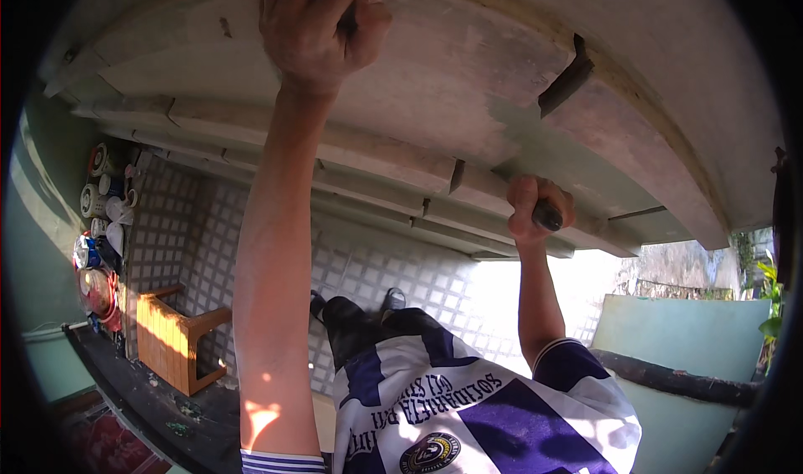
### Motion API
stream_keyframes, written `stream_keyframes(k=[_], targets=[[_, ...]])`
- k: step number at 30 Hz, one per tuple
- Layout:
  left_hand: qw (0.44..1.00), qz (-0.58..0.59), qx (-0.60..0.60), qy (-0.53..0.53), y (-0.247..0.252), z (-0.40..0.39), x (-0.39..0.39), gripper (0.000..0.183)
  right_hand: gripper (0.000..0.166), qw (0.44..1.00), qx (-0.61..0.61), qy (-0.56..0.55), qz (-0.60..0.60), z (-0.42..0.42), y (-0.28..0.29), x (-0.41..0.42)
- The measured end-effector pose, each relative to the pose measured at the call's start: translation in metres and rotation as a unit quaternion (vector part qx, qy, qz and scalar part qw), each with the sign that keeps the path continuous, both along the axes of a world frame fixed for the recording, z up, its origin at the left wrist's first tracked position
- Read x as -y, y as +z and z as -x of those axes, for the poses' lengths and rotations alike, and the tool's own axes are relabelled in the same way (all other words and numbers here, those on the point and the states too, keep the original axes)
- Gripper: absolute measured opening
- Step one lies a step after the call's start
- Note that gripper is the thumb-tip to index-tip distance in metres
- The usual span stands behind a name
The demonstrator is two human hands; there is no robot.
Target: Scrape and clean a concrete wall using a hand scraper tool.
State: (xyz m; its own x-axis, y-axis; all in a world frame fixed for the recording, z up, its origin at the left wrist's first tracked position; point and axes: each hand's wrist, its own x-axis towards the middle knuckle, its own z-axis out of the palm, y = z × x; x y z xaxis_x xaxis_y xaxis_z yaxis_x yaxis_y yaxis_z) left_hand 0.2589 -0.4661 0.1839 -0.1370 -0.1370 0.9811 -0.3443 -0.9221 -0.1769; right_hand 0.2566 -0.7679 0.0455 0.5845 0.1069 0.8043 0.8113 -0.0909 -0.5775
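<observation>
My left hand (323, 31) is raised at the top of the view, against a pale stepped wall (426, 78) with long horizontal ledges. Its fingers curl around something dark, mostly hidden by the hand. Lower and to the right, my right hand (536, 207) is closed on a black handle (547, 215), whose end faces me. The rest of that tool is out of sight behind the fist. Whitish, patchy coating covers much of the wall, with green surface (552, 135) showing near my right hand. A dark notch (568, 75) breaks the upper ledge.
Grid-patterned tiles (351, 267) cover the floor below, where my shoes (394, 298) stand. An orange-brown stool (164, 342) is at the left, by a dark ledge (182, 411). Several tins and tubs (94, 201) line the left wall. Light green panels (677, 329) stand at the right.
</observation>
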Motion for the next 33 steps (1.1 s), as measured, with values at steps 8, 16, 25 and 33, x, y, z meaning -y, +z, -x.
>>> stream_keyframes(k=[8, 16, 25, 33], targets=[[0.999, 0.004, -0.033, 0.031, -0.007, -0.002, -0.009, 0.032, 0.024, 0.999, 0.024, 0.032, 0.001, 0.026, -0.002, -0.012], [0.999, 0.020, -0.032, 0.009, -0.007, -0.006, -0.007, 0.032, 0.019, 0.968, -0.033, -0.233, 0.087, 0.083, -0.019, 0.000], [0.998, 0.032, -0.056, 0.001, -0.010, -0.003, -0.004, 0.032, 0.023, 0.953, -0.115, -0.278, 0.045, 0.134, -0.007, -0.014], [0.994, 0.022, -0.103, -0.018, -0.010, 0.001, -0.006, 0.032, 0.032, 0.932, -0.194, -0.289, -0.097, 0.171, -0.008, -0.009]])
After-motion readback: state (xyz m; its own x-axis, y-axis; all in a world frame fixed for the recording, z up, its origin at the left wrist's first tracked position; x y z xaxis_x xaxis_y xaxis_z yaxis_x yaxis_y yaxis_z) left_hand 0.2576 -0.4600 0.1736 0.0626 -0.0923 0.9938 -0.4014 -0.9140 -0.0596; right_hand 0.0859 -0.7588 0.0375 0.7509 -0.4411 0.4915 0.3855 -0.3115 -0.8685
